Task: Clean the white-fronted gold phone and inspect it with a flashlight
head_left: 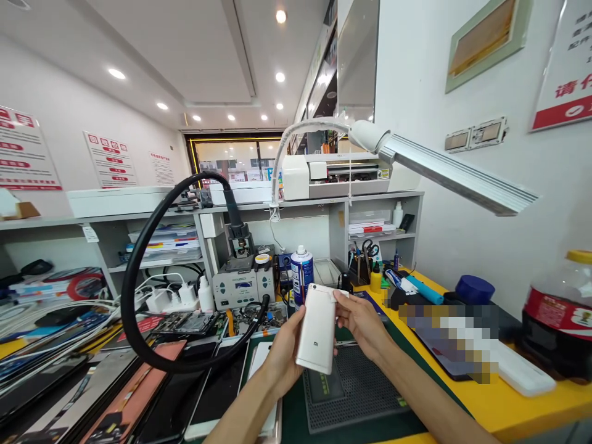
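Two hands, left and right, grip one smooth, rounded-corner, pale metallic-looking phone.

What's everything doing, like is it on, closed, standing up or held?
Phone, held up, back showing
Left hand, closed on phone
Right hand, closed on phone
Ceiling lights, on
Long lamp, slanting down
Black hose, curved in a loop
Spray can, standing
Yellow bottle, upright
Big drink bottle, capped, part full

Both hands curled (close together).
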Action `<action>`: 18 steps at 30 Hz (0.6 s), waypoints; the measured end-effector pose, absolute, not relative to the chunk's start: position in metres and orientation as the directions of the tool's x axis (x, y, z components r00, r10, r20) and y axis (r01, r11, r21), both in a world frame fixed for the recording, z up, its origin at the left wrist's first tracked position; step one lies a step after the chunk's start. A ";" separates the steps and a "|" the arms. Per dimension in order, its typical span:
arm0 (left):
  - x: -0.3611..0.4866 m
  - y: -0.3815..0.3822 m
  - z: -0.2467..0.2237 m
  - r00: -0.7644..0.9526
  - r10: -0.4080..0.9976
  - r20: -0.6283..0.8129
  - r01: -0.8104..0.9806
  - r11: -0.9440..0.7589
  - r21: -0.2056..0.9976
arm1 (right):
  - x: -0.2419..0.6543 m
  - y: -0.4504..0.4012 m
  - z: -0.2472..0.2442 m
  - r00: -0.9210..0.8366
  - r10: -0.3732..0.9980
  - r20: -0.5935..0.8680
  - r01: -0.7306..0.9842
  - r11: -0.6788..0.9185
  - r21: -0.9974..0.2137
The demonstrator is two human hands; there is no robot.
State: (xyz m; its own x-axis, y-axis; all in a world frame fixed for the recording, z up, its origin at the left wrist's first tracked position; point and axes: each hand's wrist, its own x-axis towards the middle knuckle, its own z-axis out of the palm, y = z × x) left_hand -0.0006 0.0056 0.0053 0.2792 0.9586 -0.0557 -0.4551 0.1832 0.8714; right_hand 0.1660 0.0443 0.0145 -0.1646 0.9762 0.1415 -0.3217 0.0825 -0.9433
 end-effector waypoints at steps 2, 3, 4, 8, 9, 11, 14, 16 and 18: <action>0.001 0.003 0.008 0.425 0.903 -0.054 -0.527 0.296 0.797 | 0.166 0.047 0.013 -0.170 0.976 0.138 -0.358 0.069 -0.931; 0.002 0.002 0.009 0.480 0.877 -0.034 -0.564 0.338 0.753 | 0.166 0.047 0.013 -0.178 0.975 0.137 -0.369 0.063 -0.927; 0.003 0.001 0.009 0.516 0.856 -0.010 -0.595 0.368 0.714 | 0.166 0.048 0.012 -0.188 0.973 0.136 -0.373 0.057 -0.926; 0.003 0.000 0.009 0.549 0.835 0.034 -0.618 0.378 0.690 | 0.166 0.048 0.012 -0.187 0.972 0.141 -0.365 0.065 -0.929; 0.003 -0.001 0.008 0.554 0.832 0.031 -0.608 0.379 0.697 | 0.166 0.047 0.012 -0.173 0.975 0.139 -0.357 0.070 -0.931; 0.003 -0.002 0.008 0.564 0.826 0.019 -0.584 0.382 0.716 | 0.166 0.046 0.013 -0.139 0.982 0.132 -0.337 0.078 -0.938; 0.003 -0.004 0.008 0.572 0.820 -0.013 -0.548 0.394 0.738 | 0.166 0.045 0.014 -0.099 0.989 0.114 -0.296 0.080 -0.952; 0.004 -0.005 0.008 0.555 0.831 -0.036 -0.530 0.386 0.755 | 0.166 0.044 0.015 -0.093 0.990 0.109 -0.272 0.080 -0.959; 0.004 -0.005 0.007 0.514 0.856 -0.052 -0.518 0.358 0.777 | 0.166 0.042 0.016 -0.098 0.989 0.111 -0.253 0.083 -0.964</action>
State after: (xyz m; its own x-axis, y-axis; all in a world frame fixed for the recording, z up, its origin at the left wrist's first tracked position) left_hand 0.0043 -0.0047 0.0072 0.5138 0.8563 -0.0520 -0.5178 0.3578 0.7770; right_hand 0.1656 0.0421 0.0160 -0.0979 0.9890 0.1109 -0.2531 0.0830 -0.9639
